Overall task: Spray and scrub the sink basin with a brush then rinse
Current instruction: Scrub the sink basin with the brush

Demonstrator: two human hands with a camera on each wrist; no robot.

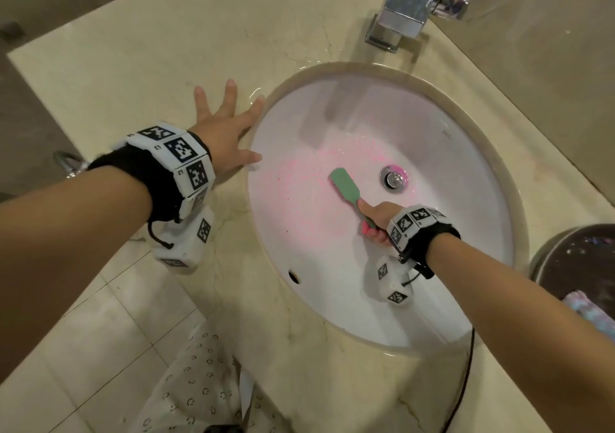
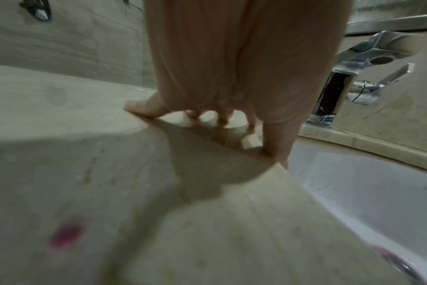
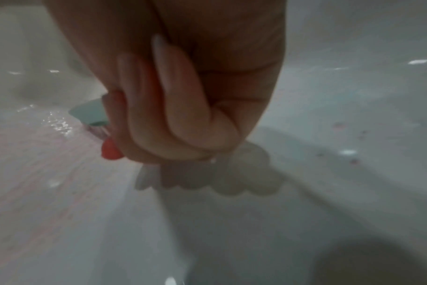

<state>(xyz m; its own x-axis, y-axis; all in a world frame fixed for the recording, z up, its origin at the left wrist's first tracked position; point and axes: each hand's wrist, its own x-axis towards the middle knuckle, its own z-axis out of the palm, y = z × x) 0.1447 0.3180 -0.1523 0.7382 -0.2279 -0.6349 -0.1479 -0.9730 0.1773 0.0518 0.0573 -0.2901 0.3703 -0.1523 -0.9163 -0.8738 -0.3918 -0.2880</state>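
A white oval sink basin (image 1: 449, 199) is speckled with pink cleaner across its left and middle. My right hand (image 1: 377, 218) grips the handle of a green brush (image 1: 344, 184) with an orange-pink end. The brush head lies on the basin floor just left of the chrome drain (image 1: 394, 179). In the right wrist view my fingers (image 3: 173, 115) curl round the handle, and only a bit of the green brush (image 3: 90, 110) shows. My left hand (image 1: 229, 126) rests flat with spread fingers on the counter at the basin's left rim; the left wrist view shows its fingers (image 2: 276, 142) at the edge.
A chrome faucet (image 1: 404, 10) stands behind the basin on the beige marble counter (image 1: 149, 66). A dark round bin (image 1: 579, 259) sits at the right edge. A black cable (image 1: 462, 382) hangs over the counter front. Water pools near the rim by my left fingers.
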